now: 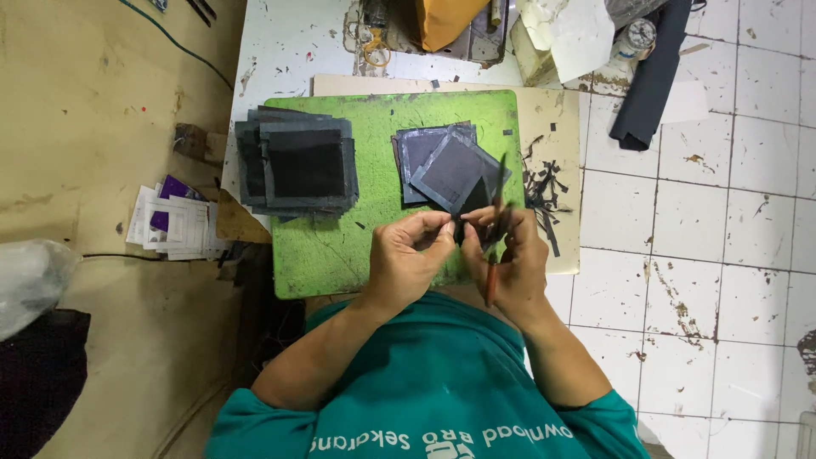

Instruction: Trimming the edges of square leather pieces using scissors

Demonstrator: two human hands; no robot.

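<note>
Dark square piece (473, 201) pinched by left hand (406, 262); right hand (512, 255) grips thin tool (495, 242).

The person wears a teal short-sleeved shirt (425, 391) with white printed lettering across it. Both forearms are bare below the sleeves. The left hand (408, 255) and right hand (510, 259) wear no gloves.

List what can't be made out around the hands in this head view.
- Dark piece pinched by both hands: lower edge hidden behind the fingers.
- Thin tool in right hand: tip too thin to identify.
- Left hand: fingertips' contact hidden.
- Clutter at the top: cut off by the frame.
</note>
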